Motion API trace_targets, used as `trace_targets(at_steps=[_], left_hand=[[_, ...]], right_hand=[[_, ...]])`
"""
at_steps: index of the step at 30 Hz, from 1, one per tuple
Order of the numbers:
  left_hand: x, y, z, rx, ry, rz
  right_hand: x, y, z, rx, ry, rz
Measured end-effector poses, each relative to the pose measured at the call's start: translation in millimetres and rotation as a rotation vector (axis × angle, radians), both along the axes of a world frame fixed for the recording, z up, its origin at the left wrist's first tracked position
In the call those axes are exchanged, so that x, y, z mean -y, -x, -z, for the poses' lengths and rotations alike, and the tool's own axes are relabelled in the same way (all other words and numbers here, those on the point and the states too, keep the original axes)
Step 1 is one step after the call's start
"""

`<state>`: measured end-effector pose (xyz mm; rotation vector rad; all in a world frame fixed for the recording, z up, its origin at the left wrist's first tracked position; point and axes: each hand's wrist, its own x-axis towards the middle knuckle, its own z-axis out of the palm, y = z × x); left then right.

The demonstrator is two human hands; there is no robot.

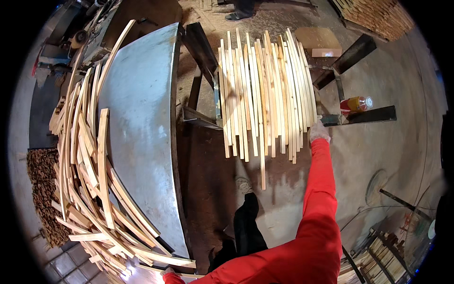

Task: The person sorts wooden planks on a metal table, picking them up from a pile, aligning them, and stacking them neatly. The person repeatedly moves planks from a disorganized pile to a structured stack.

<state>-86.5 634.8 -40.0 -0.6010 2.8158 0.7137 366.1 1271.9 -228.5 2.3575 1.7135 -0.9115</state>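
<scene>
A row of pale wooden strips (pixel 265 94) lies side by side across a dark metal stand (pixel 203 52), their near ends uneven. One strip (pixel 263 173) sticks out farther toward me than the others. My right hand (pixel 319 131), in a whitish glove, is at the near right edge of this row, its fingers extended beside the outermost strip. At the bottom of the view, my left hand (pixel 168 271) is closed at a wooden strip (pixel 191 276) by the near end of the metal table; its fingers are partly hidden.
A bare sheet-metal table (pixel 137 118) stands left, with a jumbled pile of wooden strips (pixel 90 180) along its far side. A red-and-yellow bottle (pixel 355 104) rests on the stand's right leg. Beyond are a cardboard box (pixel 326 42), stacked wood (pixel 378 19) and another person's shoe (pixel 232 17).
</scene>
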Motion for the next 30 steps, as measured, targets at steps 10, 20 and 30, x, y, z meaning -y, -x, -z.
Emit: trace_targets(at_steps=[10, 20, 30], left_hand=[[99.5, -15.8, -58.7, -0.060, -0.403, -0.275], [167.4, -87.4, -74.5, -0.474, -1.206, -0.820], [403.7, -122.3, -32.8, -0.662, -0.979, -0.943]], right_hand=[[62.2, 109.9, -82.8, -0.868, -0.631, -0.396], [543.8, 431.2, -257.0, -0.432, -0.224, -1.939], [618.6, 375.1, -270.8, -0.782, 0.396, -1.525]])
